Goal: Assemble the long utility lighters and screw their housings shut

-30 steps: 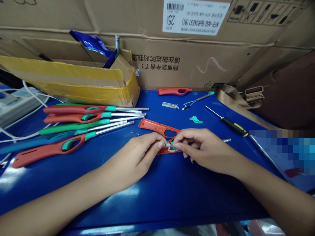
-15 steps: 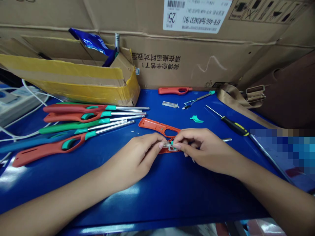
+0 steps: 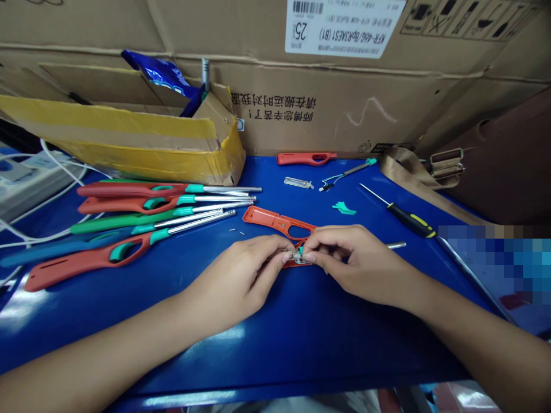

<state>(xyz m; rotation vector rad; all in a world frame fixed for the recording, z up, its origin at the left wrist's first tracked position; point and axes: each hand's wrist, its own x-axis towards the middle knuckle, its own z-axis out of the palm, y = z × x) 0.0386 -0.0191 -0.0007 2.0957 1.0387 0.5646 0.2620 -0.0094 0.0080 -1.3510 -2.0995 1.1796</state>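
Note:
My left hand [image 3: 241,275] and my right hand [image 3: 353,258] meet fingertip to fingertip over an opened orange lighter shell [image 3: 279,222] lying on the blue table [image 3: 275,338]. Both hands pinch a small clear and teal inner part [image 3: 298,256] seated in the shell. A metal tube tip [image 3: 396,245] sticks out from behind my right hand. What lies under my fingers is hidden.
Several long-nosed lighters [image 3: 142,221], orange, green and blue, lie in a row at left. A yellow-taped carton [image 3: 129,137] stands behind them. Another orange shell half [image 3: 305,158], a small metal piece [image 3: 298,183], a wired nozzle [image 3: 346,172], teal bits [image 3: 343,208] and a screwdriver [image 3: 402,218] lie further back.
My left fingers have closed in slightly toward my right fingertips over the small part. Everything else on the table has stayed where it was.

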